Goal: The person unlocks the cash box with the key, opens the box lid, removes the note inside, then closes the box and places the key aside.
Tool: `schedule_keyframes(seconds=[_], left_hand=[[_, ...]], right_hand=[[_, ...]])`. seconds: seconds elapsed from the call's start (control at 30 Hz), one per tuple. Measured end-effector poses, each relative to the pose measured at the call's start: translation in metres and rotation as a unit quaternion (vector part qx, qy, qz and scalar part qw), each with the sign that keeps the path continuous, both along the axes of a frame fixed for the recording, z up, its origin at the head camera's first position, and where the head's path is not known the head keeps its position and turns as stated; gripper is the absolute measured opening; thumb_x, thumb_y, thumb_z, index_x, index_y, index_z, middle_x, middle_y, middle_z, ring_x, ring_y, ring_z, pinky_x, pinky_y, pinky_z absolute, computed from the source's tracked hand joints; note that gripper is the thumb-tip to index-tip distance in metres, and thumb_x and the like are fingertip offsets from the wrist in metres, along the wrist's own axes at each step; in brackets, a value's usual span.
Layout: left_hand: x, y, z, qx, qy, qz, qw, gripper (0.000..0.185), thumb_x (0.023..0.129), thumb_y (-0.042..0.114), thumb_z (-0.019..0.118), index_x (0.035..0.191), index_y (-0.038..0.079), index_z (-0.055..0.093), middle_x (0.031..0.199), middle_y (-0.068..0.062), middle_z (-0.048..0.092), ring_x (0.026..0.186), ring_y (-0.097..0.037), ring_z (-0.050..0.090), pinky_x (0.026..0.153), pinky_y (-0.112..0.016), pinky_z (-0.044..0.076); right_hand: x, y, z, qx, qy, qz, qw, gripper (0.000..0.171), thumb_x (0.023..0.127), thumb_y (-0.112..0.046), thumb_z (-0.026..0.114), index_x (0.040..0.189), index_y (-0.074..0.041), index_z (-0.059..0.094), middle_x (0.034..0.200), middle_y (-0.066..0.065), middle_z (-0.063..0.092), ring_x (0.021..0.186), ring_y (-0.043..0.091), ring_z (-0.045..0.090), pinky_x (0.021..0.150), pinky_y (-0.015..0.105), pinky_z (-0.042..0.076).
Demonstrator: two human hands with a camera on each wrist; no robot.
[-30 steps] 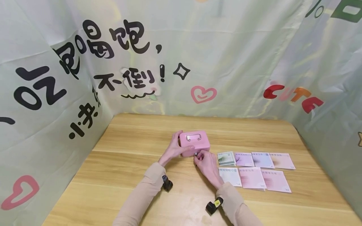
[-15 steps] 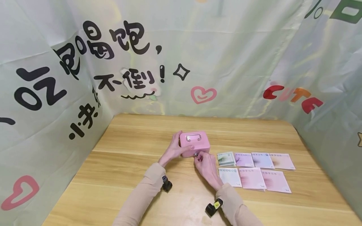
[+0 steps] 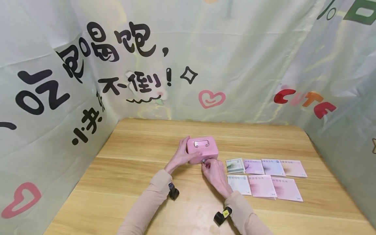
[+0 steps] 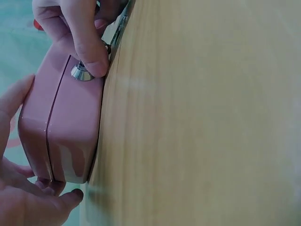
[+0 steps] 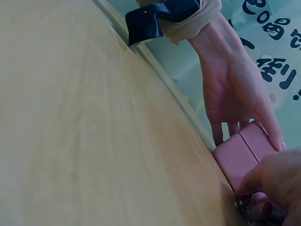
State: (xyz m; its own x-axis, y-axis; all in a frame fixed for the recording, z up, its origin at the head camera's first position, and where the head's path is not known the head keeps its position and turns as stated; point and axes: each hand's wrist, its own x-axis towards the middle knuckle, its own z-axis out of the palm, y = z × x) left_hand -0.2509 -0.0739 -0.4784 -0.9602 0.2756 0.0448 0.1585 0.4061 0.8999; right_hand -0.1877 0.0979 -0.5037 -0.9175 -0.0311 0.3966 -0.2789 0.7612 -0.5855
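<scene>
A pink metal cash box (image 3: 205, 150) with a silver handle on its lid rests on the wooden table, lid down. My left hand (image 3: 180, 156) grips its left side, thumb over the front edge of the lid and fingers behind. On the box's front face sits a round silver lock (image 4: 82, 72). There my right hand (image 3: 215, 171) pinches a small metal key between thumb and forefinger; the fingers hide most of it. In the right wrist view, dark metal pieces (image 5: 242, 207) show below the right fingertips, close to the table.
Two rows of folded play banknotes lie to the right of the box, among them a green note (image 3: 235, 165) and a pink note (image 3: 262, 186). Printed cloth (image 3: 249, 65) stands around the wooden table (image 3: 132, 163) at the back and sides.
My right fingers have shifted very slightly at the lock. The box, the left hand and the banknotes stay where they were.
</scene>
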Motion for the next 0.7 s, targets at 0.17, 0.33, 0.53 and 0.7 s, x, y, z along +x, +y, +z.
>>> schedule_keyframes(seconds=[0.17, 0.33, 0.53, 0.7], left_hand=[[-0.0004, -0.0045, -0.0023, -0.002, 0.004, -0.018, 0.9998, 0.119, 0.071, 0.024, 0.090, 0.160, 0.000, 0.015, 0.162, -0.025, 0.025, 0.150, -0.041, 0.031, 0.126, -0.057, 0.023], [-0.0003, -0.0059, -0.0016, -0.001, 0.013, -0.013, 0.9998, 0.120, 0.067, 0.020, 0.093, 0.158, -0.003, 0.018, 0.159, -0.026, 0.034, 0.148, -0.041, 0.035, 0.126, -0.056, 0.025], [-0.0002, -0.0057, 0.0013, 0.005, 0.025, -0.009, 0.9996, 0.118, 0.067, 0.020, 0.093, 0.157, -0.005, 0.020, 0.158, -0.027, 0.035, 0.147, -0.042, 0.036, 0.125, -0.056, 0.026], [-0.0002, -0.0059, 0.0007, 0.010, 0.023, -0.009, 0.9996, 0.118, 0.068, 0.019, 0.093, 0.157, -0.005, 0.020, 0.157, -0.027, 0.036, 0.145, -0.041, 0.038, 0.125, -0.055, 0.027]], right_hand=[[-0.0006, -0.0003, 0.0008, 0.008, 0.005, 0.010, 1.000, 0.031, 0.083, -0.005, 0.070, 0.055, -0.013, 0.060, 0.052, -0.003, 0.055, 0.050, 0.007, 0.042, 0.046, 0.018, 0.034], [-0.0014, 0.0003, 0.0005, 0.003, 0.009, 0.017, 1.000, 0.031, 0.081, 0.000, 0.067, 0.053, -0.012, 0.058, 0.051, -0.003, 0.052, 0.050, 0.007, 0.041, 0.046, 0.018, 0.032], [-0.0015, 0.0005, 0.0015, -0.017, -0.015, 0.016, 1.000, 0.025, 0.079, 0.002, 0.063, 0.057, -0.009, 0.063, 0.053, -0.001, 0.055, 0.049, 0.008, 0.041, 0.046, 0.018, 0.033], [-0.0004, -0.0004, 0.0023, -0.026, -0.030, 0.014, 0.999, 0.022, 0.081, 0.001, 0.062, 0.061, -0.007, 0.066, 0.053, 0.000, 0.057, 0.050, 0.008, 0.042, 0.048, 0.019, 0.034]])
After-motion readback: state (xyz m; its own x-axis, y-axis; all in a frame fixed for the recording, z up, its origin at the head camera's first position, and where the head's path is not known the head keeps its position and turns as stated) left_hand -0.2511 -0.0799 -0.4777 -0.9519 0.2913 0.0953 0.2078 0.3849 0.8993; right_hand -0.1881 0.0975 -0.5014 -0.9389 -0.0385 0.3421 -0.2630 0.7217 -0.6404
